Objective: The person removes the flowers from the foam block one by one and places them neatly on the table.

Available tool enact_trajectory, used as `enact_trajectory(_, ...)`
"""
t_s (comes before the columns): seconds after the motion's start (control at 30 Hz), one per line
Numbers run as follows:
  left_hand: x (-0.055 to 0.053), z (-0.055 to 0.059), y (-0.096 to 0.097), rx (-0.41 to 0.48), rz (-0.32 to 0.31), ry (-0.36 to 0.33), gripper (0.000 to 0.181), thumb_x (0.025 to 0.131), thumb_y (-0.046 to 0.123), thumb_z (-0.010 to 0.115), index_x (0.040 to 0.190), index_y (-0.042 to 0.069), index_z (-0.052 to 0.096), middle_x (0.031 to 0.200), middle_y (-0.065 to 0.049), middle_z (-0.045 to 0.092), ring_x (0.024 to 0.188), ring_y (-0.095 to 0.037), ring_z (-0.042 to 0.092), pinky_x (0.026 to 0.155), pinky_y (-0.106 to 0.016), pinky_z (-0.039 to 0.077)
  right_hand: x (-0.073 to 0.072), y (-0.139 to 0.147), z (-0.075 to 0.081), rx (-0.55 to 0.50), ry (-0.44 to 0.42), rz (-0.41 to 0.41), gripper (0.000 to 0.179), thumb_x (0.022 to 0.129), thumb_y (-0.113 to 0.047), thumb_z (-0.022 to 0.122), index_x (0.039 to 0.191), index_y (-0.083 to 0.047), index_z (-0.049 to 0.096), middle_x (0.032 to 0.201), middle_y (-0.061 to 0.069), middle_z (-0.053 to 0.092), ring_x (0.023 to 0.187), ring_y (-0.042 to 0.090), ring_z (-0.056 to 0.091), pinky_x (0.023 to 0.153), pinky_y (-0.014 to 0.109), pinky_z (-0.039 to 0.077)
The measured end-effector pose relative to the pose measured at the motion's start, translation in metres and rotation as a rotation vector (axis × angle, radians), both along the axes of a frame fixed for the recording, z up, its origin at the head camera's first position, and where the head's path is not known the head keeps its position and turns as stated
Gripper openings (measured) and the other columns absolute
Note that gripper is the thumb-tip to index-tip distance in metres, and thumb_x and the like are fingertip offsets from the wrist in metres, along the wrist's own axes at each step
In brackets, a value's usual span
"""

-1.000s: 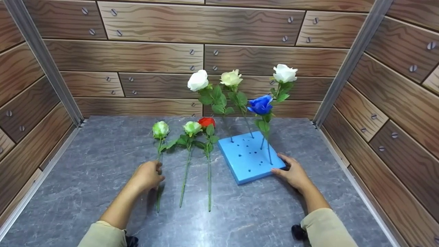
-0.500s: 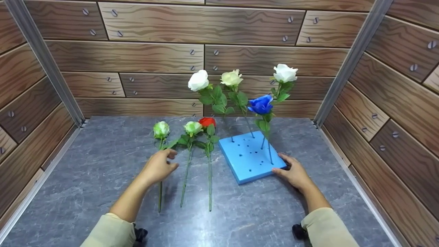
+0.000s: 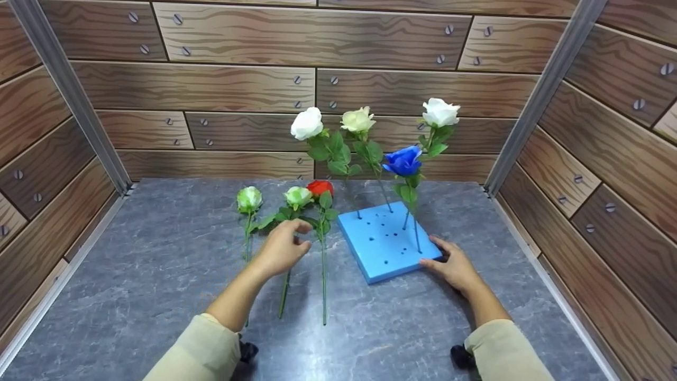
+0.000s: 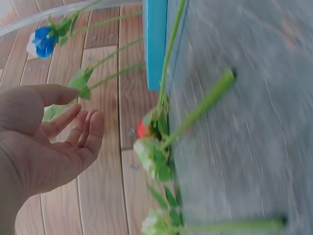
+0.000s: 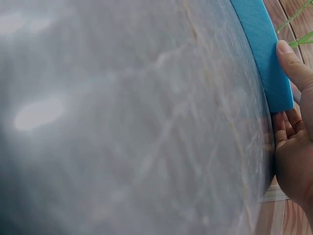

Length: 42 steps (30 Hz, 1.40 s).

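Observation:
My left hand (image 3: 283, 246) is over the stem of the middle green-white rose (image 3: 298, 197), holding nothing; in the left wrist view its fingers (image 4: 93, 132) are loosely bent and the thumb stands apart. To its left lies another green-white rose (image 3: 249, 199), to its right a red rose (image 3: 320, 188), both flat on the table. My right hand (image 3: 454, 267) grips the near right corner of a blue block with holes (image 3: 365, 248), thumb at the front edge and fingers along the right side. The right wrist view shows the thumb (image 5: 284, 49) against the block.
Upright in the block stand a white rose (image 3: 307, 124), a cream rose (image 3: 358, 120), another white rose (image 3: 440, 112) and a blue rose (image 3: 403, 161). Wood-patterned walls (image 3: 238, 87) enclose the grey marbled table (image 3: 174, 233) at the back and sides.
My left hand has moved right, from the leftmost rose's stem to above the middle one, its fingers loosening. My right hand has stayed on the block. The roses lie as before.

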<state>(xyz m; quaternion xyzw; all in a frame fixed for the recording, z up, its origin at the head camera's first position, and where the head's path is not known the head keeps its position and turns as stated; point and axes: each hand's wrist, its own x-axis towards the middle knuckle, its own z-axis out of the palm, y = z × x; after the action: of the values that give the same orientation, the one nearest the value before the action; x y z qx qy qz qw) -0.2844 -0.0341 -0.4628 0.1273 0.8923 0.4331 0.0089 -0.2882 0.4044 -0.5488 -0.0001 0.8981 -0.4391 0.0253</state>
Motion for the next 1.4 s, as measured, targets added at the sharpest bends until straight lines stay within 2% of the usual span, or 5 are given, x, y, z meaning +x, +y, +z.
enact_trajectory(0.23,-0.005,-0.005,0.030,0.075,-0.074,-0.010,0.032,0.102,0.008,0.071,0.134,0.009,0.069,0.135,-0.016,0.067,0.107,-0.024,0.069,0.087,-0.039,0.061,0.002,0.000,-0.002,-0.016,-0.004,-0.003,0.088,0.098,-0.036,0.083,0.168,-0.008,0.039,0.171,0.032,0.032,0.151,0.051,0.046,0.125,0.063,0.042)
enact_trajectory(0.6,-0.005,-0.013,0.074,0.217,-0.136,-0.085,0.035,0.104,0.010,0.068,0.139,0.009,0.064,0.142,-0.019,0.066,0.123,-0.031,0.070,0.098,-0.043,0.064,0.000,-0.001,-0.004,-0.012,0.014,-0.005,0.086,0.098,-0.034,0.083,0.167,-0.007,0.040,0.166,0.031,0.039,0.143,0.047,0.054,0.119,0.057,0.048)
enact_trajectory(0.9,-0.002,-0.017,0.124,0.307,-0.140,-0.124,0.038,0.103,0.012,0.070,0.141,0.014,0.063,0.142,-0.014,0.067,0.126,-0.028,0.070,0.101,-0.039,0.064,-0.001,0.000,-0.001,-0.001,0.016,-0.008,0.085,0.098,-0.034,0.083,0.167,-0.007,0.041,0.168,0.031,0.037,0.146,0.049,0.052,0.122,0.060,0.046)
enact_trajectory(1.13,0.002,-0.018,0.154,0.353,-0.147,-0.164,0.039,0.106,0.015,0.068,0.144,0.019,0.061,0.149,-0.011,0.065,0.131,-0.027,0.069,0.099,-0.038,0.064,0.000,0.001,-0.001,-0.022,-0.003,-0.018,0.088,0.097,-0.036,0.084,0.168,-0.007,0.040,0.168,0.031,0.036,0.148,0.049,0.049,0.123,0.060,0.044)
enact_trajectory(1.4,-0.012,-0.035,0.184,0.398,-0.106,-0.153,0.036,0.107,0.013,0.066,0.143,0.017,0.062,0.145,-0.010,0.069,0.131,-0.028,0.070,0.097,-0.036,0.065,-0.003,-0.002,-0.004,-0.030,0.002,-0.038,0.088,0.097,-0.037,0.084,0.167,-0.007,0.041,0.166,0.030,0.040,0.147,0.048,0.051,0.123,0.060,0.045)
